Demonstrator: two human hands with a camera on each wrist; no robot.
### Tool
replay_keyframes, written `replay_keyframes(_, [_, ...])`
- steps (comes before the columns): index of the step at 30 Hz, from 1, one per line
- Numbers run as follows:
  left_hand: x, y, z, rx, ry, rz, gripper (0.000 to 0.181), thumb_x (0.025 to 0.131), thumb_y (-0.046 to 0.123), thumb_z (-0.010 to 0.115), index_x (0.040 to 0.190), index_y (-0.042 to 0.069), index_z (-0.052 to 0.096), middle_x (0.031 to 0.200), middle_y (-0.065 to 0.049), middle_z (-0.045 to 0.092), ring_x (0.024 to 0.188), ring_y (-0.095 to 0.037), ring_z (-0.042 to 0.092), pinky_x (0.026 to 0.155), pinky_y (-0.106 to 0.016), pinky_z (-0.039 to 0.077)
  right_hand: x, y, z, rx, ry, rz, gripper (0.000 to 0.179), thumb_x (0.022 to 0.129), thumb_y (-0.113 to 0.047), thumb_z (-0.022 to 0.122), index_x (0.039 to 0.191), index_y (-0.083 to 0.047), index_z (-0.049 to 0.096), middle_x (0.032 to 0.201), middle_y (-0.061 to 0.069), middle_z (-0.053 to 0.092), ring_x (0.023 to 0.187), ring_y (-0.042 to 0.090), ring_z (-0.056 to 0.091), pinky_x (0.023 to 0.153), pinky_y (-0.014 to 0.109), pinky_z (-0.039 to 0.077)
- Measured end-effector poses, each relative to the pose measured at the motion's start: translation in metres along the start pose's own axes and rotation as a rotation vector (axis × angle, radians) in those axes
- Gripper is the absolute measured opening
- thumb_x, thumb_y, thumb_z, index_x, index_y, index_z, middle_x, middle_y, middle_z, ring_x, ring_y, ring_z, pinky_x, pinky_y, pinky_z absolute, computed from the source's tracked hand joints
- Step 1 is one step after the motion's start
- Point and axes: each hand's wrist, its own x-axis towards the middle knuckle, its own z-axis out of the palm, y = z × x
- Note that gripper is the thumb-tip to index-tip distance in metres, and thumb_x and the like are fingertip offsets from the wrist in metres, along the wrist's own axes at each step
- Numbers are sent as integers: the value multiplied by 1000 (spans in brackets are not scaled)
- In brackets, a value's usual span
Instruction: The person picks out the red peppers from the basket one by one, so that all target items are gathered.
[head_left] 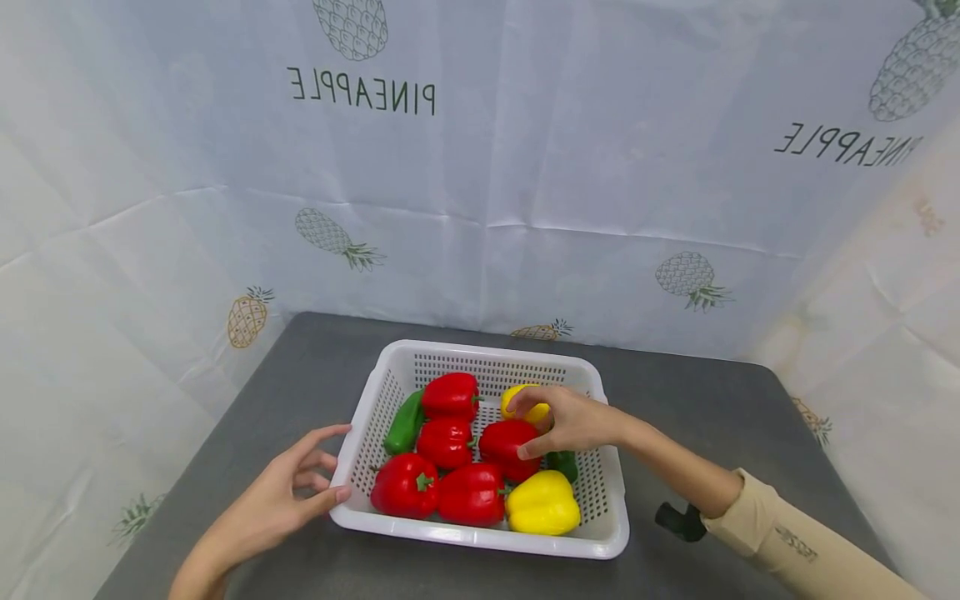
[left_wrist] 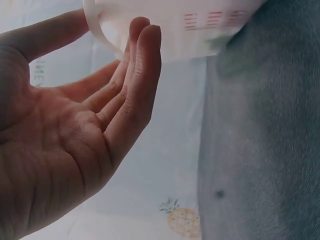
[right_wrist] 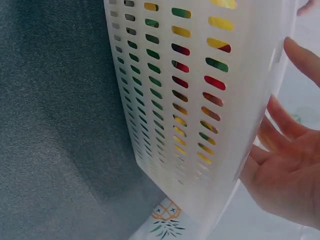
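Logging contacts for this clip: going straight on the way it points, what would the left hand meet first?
The left hand would most likely meet the left side of the white basket; it may already touch the rim, depth being unclear.

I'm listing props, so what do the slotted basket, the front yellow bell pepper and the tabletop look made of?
Slotted basket: white, smooth, slightly shiny plastic, judging by its moulded rim. Yellow bell pepper: glossy; real or plastic, as the shine fits both. Tabletop: matt grey, possibly cloth, since its fine grain looks woven.
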Motion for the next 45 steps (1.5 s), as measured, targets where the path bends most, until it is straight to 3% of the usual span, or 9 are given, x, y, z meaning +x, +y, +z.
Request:
replay_keyframes(4, [-2,-1,5,-19,36,-32,80,97,14,80,163,2,37,121,-19,74,85,-9,76,72,-30,64,2,3,0,21,-39,39,58,88,-22,89,137,-4,66,138,16,69,126,28,64,97,38,65])
replay_keyframes(15, [-4,-2,14,-69,114,-235,81,97,22,80,165,13,36,128,-18,73,89,-16,78,74,-31,64,7,9,3,62,-82,34,62,87,-18,90,142,-4,65,143,17,68,129,30,63,95,38,65])
replay_keyframes(25, [-4,-3,15,-118,128,-268,80,99,21,80,165,15,36,128,-18,74,89,-17,78,75,-32,64,5,8,4,80,-54,25,59,88,-14,89,141,-3,67,142,18,66,122,25,66,91,34,66])
replay_keyframes(35, [-5,-5,17,-126,140,-263,81,99,20,79,166,14,34,128,-19,75,89,-17,78,75,-32,64,1,6,10,-17,8,29,67,85,-21,93,144,-6,66,143,15,65,121,25,66,93,33,65])
replay_keyframes(45, [-4,-3,18,-122,150,-287,81,99,19,80,166,14,34,129,-20,74,92,-20,79,78,-35,66,1,2,12,-86,19,40,61,84,-25,94,138,-13,68,135,12,71,113,20,69,93,36,66])
